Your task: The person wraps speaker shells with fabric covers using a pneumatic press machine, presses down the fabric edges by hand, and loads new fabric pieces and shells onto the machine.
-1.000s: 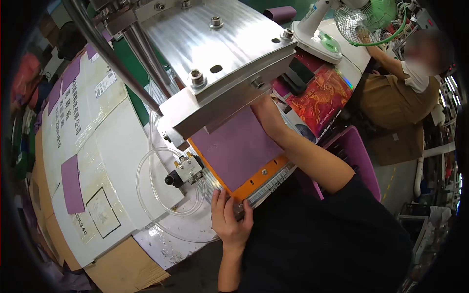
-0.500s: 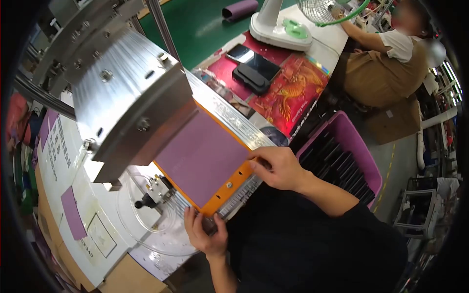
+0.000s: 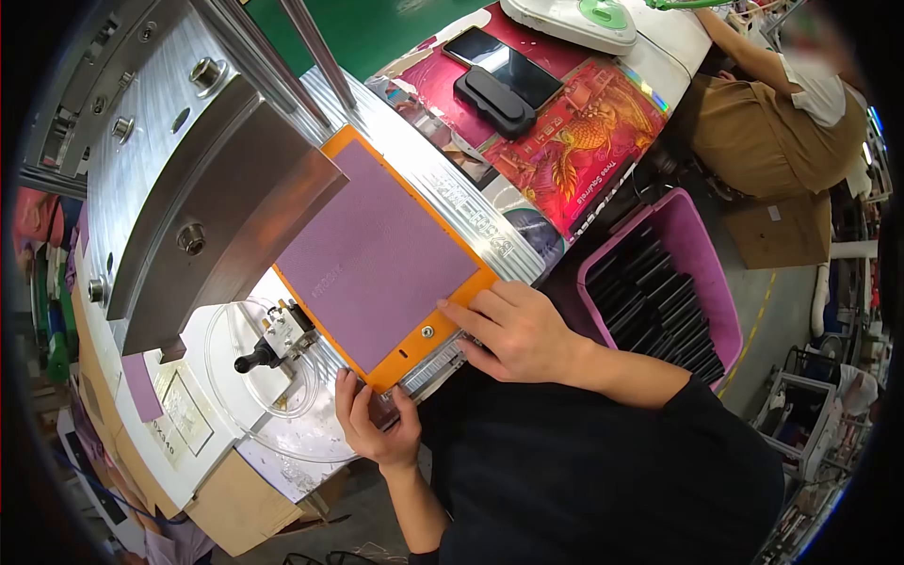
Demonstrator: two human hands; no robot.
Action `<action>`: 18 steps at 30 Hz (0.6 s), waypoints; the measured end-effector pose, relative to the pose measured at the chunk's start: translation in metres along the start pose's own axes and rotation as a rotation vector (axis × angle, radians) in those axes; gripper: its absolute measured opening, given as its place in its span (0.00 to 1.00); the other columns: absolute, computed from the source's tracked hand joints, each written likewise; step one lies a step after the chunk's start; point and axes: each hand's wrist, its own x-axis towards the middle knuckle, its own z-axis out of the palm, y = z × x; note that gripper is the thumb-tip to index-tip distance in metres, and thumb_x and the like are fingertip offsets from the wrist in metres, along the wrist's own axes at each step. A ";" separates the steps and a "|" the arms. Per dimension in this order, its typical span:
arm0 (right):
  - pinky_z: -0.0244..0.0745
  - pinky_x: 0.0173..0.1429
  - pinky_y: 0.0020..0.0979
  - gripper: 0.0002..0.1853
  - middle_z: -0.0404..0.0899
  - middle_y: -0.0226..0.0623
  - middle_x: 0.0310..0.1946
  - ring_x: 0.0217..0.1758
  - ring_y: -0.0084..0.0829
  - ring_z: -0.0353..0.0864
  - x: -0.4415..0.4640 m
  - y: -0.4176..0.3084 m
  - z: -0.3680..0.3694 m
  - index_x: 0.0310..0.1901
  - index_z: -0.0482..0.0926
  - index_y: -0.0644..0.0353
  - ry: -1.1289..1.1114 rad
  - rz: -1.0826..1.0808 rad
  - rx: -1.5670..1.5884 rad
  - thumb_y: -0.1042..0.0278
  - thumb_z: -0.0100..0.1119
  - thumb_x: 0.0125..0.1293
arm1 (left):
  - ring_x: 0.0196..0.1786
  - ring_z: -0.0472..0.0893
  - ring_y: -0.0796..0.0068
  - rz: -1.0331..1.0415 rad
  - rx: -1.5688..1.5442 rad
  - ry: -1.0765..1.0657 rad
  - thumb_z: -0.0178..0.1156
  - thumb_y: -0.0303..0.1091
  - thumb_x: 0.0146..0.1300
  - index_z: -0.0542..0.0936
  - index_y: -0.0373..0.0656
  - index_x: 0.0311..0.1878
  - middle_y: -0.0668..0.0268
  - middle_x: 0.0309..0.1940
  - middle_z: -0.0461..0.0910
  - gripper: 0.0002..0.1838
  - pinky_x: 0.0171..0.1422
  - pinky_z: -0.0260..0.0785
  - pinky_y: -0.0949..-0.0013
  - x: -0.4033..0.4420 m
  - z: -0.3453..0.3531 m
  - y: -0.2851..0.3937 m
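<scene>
A purple sheet (image 3: 377, 254) lies flat on an orange plate (image 3: 459, 299) on the machine's metal bed, faint embossed marks on its surface. The metal press head (image 3: 226, 198) stands above its upper left part. My right hand (image 3: 523, 334) rests at the plate's near right corner, index fingertip on the sheet's edge, thumb apart below, holding nothing I can see. At the plate's near left corner, my left hand (image 3: 379, 424) has its fingers curled around a dark, partly hidden block (image 3: 381, 411) at the bed's front edge.
Left of the plate are a valve with a black knob (image 3: 259, 358) and clear tubing. A phone (image 3: 504, 66) and black case (image 3: 494, 102) lie behind on a red printed box (image 3: 584, 141). A pink bin (image 3: 702, 254) holds black strips at the right. Another person sits beyond it.
My right hand has come out from under the press head to the plate's near right corner, its index finger now reaching onto the sheet. The view has shifted. My left hand stays at the near corner.
</scene>
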 end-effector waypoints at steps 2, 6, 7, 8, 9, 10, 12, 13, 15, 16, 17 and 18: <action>0.68 0.36 0.32 0.23 0.69 0.32 0.27 0.30 0.31 0.70 -0.002 0.001 0.002 0.52 0.78 0.62 -0.010 0.002 0.001 0.68 0.65 0.52 | 0.62 0.73 0.47 0.002 -0.002 -0.002 0.63 0.23 0.55 0.72 0.33 0.47 0.48 0.54 0.74 0.17 0.65 0.66 0.53 0.000 0.000 0.000; 0.68 0.36 0.32 0.23 0.68 0.32 0.27 0.30 0.31 0.70 -0.003 0.002 0.004 0.52 0.77 0.61 0.019 0.009 0.037 0.67 0.66 0.52 | 0.60 0.74 0.45 -0.002 0.006 0.000 0.64 0.23 0.54 0.72 0.34 0.45 0.48 0.53 0.75 0.16 0.64 0.68 0.53 -0.001 -0.001 -0.001; 0.68 0.36 0.32 0.23 0.68 0.32 0.27 0.30 0.31 0.70 0.000 -0.002 0.001 0.51 0.77 0.61 -0.007 0.025 0.007 0.68 0.66 0.52 | 0.58 0.75 0.44 0.001 0.018 0.007 0.65 0.24 0.53 0.72 0.35 0.44 0.48 0.52 0.75 0.16 0.62 0.69 0.52 0.001 0.000 0.000; 0.68 0.36 0.33 0.23 0.68 0.32 0.27 0.30 0.32 0.70 0.001 -0.005 -0.001 0.51 0.78 0.61 -0.033 0.040 -0.024 0.68 0.66 0.51 | 0.57 0.77 0.43 0.003 0.029 0.014 0.66 0.25 0.52 0.71 0.36 0.42 0.48 0.51 0.76 0.16 0.61 0.71 0.51 0.002 0.000 0.000; 0.68 0.36 0.33 0.23 0.69 0.32 0.28 0.30 0.32 0.71 0.001 -0.005 -0.001 0.51 0.77 0.61 -0.030 0.033 -0.019 0.68 0.66 0.51 | 0.57 0.77 0.43 0.005 0.027 0.016 0.66 0.25 0.52 0.71 0.36 0.41 0.48 0.50 0.76 0.16 0.60 0.71 0.51 0.002 0.000 0.000; 0.68 0.36 0.33 0.23 0.70 0.33 0.28 0.30 0.32 0.71 0.001 -0.004 -0.001 0.51 0.77 0.61 -0.028 0.027 -0.014 0.68 0.66 0.51 | 0.57 0.77 0.43 0.007 0.025 0.019 0.66 0.25 0.52 0.71 0.37 0.41 0.48 0.50 0.76 0.15 0.60 0.71 0.50 0.001 0.000 -0.001; 0.68 0.36 0.33 0.23 0.71 0.33 0.29 0.31 0.32 0.72 -0.003 -0.004 -0.002 0.51 0.77 0.61 -0.025 0.020 0.020 0.69 0.66 0.50 | 0.57 0.77 0.43 0.001 0.018 0.018 0.66 0.25 0.51 0.71 0.37 0.39 0.49 0.50 0.76 0.15 0.59 0.72 0.50 0.000 0.000 -0.001; 0.68 0.36 0.33 0.23 0.72 0.33 0.29 0.31 0.32 0.72 -0.005 -0.004 -0.004 0.51 0.77 0.61 -0.020 0.015 0.054 0.69 0.67 0.50 | 0.57 0.77 0.42 -0.005 0.018 0.018 0.66 0.25 0.51 0.71 0.37 0.39 0.49 0.50 0.76 0.14 0.59 0.72 0.50 0.000 0.000 -0.001; 0.68 0.36 0.33 0.24 0.72 0.33 0.30 0.31 0.32 0.73 -0.002 -0.006 -0.002 0.51 0.76 0.61 -0.016 -0.001 0.113 0.69 0.67 0.50 | 0.58 0.76 0.43 -0.009 0.018 0.015 0.65 0.24 0.52 0.71 0.37 0.38 0.48 0.50 0.76 0.14 0.60 0.71 0.51 0.002 0.001 -0.001; 0.69 0.36 0.33 0.24 0.72 0.33 0.30 0.31 0.32 0.73 -0.002 -0.010 0.000 0.51 0.76 0.61 -0.023 -0.002 0.141 0.69 0.66 0.50 | 0.59 0.75 0.44 -0.011 0.016 0.003 0.65 0.24 0.53 0.70 0.36 0.38 0.48 0.51 0.75 0.13 0.60 0.71 0.52 0.002 0.000 0.000; 0.69 0.37 0.33 0.24 0.72 0.33 0.30 0.31 0.33 0.74 -0.002 -0.014 0.002 0.51 0.76 0.62 -0.029 -0.004 0.166 0.69 0.66 0.50 | 0.60 0.74 0.44 -0.012 0.013 -0.008 0.64 0.24 0.54 0.70 0.36 0.38 0.48 0.51 0.74 0.13 0.61 0.70 0.53 0.001 -0.001 0.001; 0.70 0.38 0.33 0.25 0.73 0.34 0.31 0.32 0.33 0.74 -0.001 -0.018 0.004 0.52 0.76 0.63 -0.081 -0.012 0.159 0.68 0.66 0.50 | 0.60 0.74 0.44 -0.006 0.014 -0.009 0.64 0.24 0.54 0.70 0.36 0.37 0.48 0.51 0.75 0.12 0.61 0.70 0.52 0.002 0.000 0.000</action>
